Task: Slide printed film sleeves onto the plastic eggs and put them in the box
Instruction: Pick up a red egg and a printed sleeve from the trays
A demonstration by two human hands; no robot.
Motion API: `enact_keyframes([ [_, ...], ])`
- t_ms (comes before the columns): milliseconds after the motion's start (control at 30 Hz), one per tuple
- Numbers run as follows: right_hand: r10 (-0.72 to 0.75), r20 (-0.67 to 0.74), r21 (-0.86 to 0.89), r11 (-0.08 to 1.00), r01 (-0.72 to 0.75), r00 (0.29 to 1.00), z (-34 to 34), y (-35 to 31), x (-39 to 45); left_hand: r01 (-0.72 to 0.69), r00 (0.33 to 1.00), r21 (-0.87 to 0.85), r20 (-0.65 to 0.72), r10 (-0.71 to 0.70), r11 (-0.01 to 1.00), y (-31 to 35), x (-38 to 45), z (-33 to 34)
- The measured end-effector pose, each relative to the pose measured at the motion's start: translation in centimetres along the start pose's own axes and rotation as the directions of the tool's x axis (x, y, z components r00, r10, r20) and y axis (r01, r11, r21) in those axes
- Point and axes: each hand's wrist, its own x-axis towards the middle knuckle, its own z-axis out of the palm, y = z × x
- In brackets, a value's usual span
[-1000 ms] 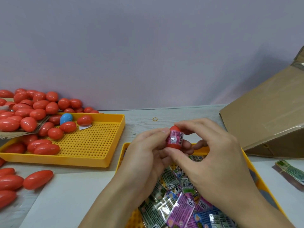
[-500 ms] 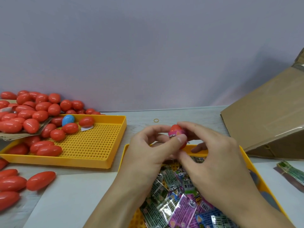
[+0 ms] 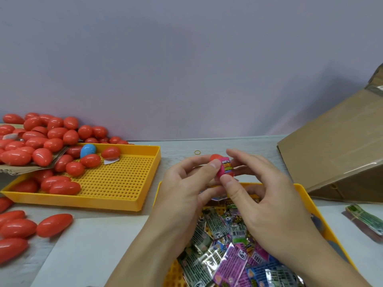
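Observation:
Both hands hold one red plastic egg (image 3: 215, 158) above the near yellow tray (image 3: 317, 212). A pink printed film sleeve (image 3: 226, 167) wraps the egg's middle. My left hand (image 3: 186, 195) pinches the egg with thumb and fingers from the left. My right hand (image 3: 267, 206) pinches the sleeve with thumb below and forefinger above. Loose printed sleeves (image 3: 228, 251) fill the near tray. The cardboard box (image 3: 335, 162) lies tilted at the right, its inside hidden.
A second yellow tray (image 3: 116, 183) at left holds several red eggs (image 3: 62, 184) and one blue egg (image 3: 88, 150). More red eggs (image 3: 31, 137) heap behind it, others (image 3: 53, 224) lie near left. White paper (image 3: 89, 251), a rubber band (image 3: 198, 152), bundled sleeves (image 3: 366, 220) far right.
The egg has been turned in my fingers: the sleeve's barcode side gave way to its coloured printed side. My left thumb now sits on the egg's left, my right thumb under the sleeve.

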Motion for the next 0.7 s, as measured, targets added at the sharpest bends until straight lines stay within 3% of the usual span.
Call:
enact_keyframes([
  [233,-0.129,-0.094,-0.316,0.944,0.094,0.987,0.4,-0.8,-0.1,-0.124,0.987,0.355,-0.054,0.153,0.927,-0.5,-0.1,0.0],
  [433,-0.094,-0.108,-0.376,0.926,0.047,0.990,1.0,-1.6,-0.4,-0.170,0.968,0.497,-0.077,0.238,0.851,-0.5,-0.3,0.4],
  [600,0.001,-0.164,-0.218,0.975,-0.038,0.986,1.8,-2.6,-0.6,-0.219,0.948,0.504,-0.091,0.304,0.835,-0.3,-0.4,0.5],
  [700,0.213,-0.169,0.005,0.977,-0.215,0.962,1.6,-2.8,-0.5,-0.214,0.938,0.479,-0.141,0.316,0.851,0.0,-0.3,0.4],
])
